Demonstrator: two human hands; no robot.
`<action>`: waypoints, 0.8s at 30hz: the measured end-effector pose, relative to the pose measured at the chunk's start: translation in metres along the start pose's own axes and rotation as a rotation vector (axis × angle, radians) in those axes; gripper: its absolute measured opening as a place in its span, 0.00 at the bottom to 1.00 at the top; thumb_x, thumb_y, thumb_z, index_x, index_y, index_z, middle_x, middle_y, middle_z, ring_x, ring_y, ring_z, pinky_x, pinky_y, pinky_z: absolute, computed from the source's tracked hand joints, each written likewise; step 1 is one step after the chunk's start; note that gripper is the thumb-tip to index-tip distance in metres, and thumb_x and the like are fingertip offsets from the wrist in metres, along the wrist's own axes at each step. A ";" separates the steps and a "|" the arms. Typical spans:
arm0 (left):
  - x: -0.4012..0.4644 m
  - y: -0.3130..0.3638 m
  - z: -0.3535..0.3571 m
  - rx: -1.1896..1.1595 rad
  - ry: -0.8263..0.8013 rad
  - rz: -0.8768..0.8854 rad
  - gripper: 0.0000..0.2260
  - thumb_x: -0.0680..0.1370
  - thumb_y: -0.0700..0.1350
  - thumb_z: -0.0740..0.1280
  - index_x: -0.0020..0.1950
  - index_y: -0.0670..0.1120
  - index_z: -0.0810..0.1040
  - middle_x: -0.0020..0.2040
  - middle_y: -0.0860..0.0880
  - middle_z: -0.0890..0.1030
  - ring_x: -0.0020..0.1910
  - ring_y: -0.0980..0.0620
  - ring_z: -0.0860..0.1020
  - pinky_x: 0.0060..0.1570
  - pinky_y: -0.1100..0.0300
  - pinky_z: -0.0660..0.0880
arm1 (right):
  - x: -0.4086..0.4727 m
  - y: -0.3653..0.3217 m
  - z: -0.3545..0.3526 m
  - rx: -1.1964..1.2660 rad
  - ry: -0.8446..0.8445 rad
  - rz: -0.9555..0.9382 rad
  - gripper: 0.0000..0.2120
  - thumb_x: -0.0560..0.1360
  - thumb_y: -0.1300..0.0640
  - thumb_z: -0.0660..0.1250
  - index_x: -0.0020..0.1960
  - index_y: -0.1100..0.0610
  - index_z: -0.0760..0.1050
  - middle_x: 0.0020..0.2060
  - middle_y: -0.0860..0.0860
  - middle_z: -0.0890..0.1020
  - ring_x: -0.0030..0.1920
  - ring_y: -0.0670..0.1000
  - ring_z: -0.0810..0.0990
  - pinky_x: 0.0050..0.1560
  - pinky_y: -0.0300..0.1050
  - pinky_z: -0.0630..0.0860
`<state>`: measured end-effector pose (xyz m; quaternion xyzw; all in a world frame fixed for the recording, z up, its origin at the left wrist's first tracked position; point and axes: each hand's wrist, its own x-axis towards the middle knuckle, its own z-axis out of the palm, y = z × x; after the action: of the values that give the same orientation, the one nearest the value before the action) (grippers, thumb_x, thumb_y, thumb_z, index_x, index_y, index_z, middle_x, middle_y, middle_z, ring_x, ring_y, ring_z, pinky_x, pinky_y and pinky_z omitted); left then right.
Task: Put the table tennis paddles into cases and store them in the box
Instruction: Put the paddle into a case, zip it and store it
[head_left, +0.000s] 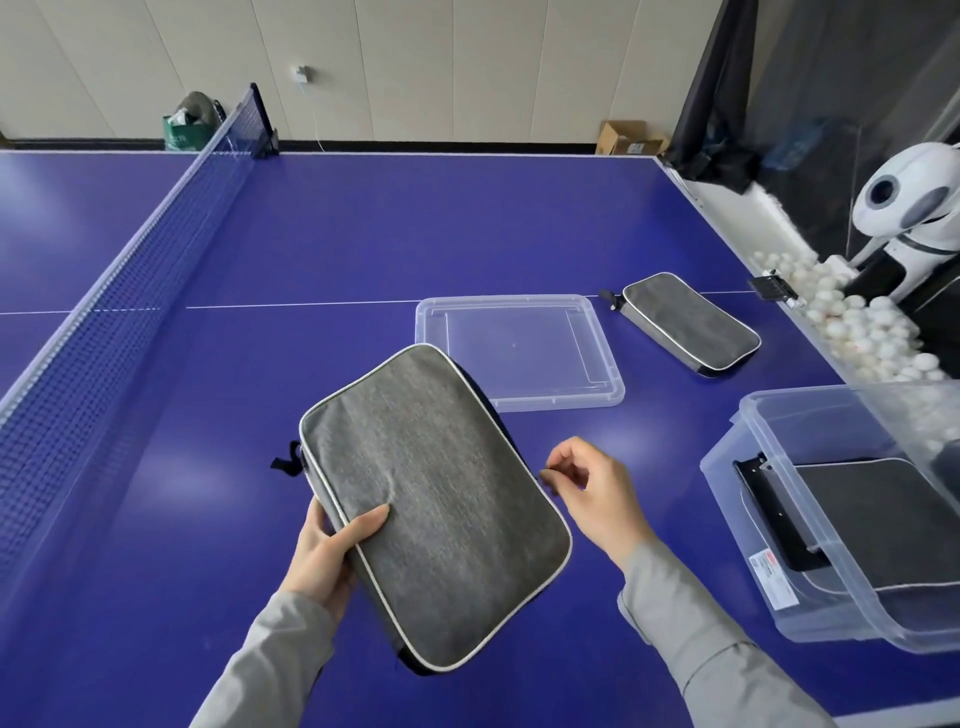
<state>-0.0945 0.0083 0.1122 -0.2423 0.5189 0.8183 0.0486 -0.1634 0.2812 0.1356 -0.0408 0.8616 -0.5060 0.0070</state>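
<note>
The blue counter (322, 234) fills most of the view, with a net (119, 291) strung across it on the left and a thin white line running across its middle. At the right edge stands a clear plastic box (748, 499), open at the top, with a dark grey case (878, 525) already lying flat inside it and a white label on its near wall. The box's clear lid (592, 395) lies flat on the counter near the middle, just this side of the white line.

A grey fabric case with pale piping (431, 509) is held tilted above the near part of the counter, its far corner overlapping the lid's near left corner in the view. The left hand (327, 556) grips the case's left long edge, thumb pressed on the top face and fingers curled beneath. The right hand (587, 493) is at the case's right edge, thumb and forefinger pinched together on something small and dark there, most likely the zip pull, though it is too small to be sure. A short black loop hangs from the case's left end.

A second closed grey case (691, 322) lies flat on the counter toward the right edge, beyond the box and just right of the lid.

Off the right edge, many white balls (852, 322) fill a trough beside a white machine (909, 208).
</note>
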 end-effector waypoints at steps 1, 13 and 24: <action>0.000 0.002 0.002 0.022 -0.030 -0.006 0.32 0.57 0.36 0.78 0.59 0.49 0.74 0.51 0.46 0.84 0.47 0.45 0.84 0.37 0.53 0.80 | 0.002 -0.004 -0.001 0.004 -0.010 -0.002 0.12 0.73 0.66 0.70 0.37 0.51 0.73 0.31 0.53 0.81 0.32 0.50 0.79 0.39 0.39 0.76; 0.008 0.021 0.016 0.326 -0.261 0.069 0.37 0.53 0.43 0.81 0.60 0.49 0.73 0.52 0.46 0.84 0.50 0.46 0.83 0.44 0.57 0.80 | 0.016 -0.006 -0.011 0.002 0.004 0.132 0.05 0.72 0.64 0.69 0.41 0.56 0.77 0.34 0.50 0.81 0.38 0.53 0.80 0.41 0.38 0.75; 0.012 0.037 0.020 0.761 -0.399 0.132 0.35 0.57 0.47 0.82 0.60 0.52 0.72 0.52 0.47 0.83 0.52 0.46 0.82 0.56 0.44 0.77 | 0.037 -0.012 -0.043 0.101 0.016 0.177 0.08 0.72 0.66 0.67 0.40 0.54 0.78 0.34 0.50 0.82 0.36 0.48 0.80 0.43 0.40 0.77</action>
<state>-0.1237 0.0068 0.1439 -0.0102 0.7785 0.6008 0.1815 -0.2016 0.3098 0.1680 0.0401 0.8351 -0.5466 0.0469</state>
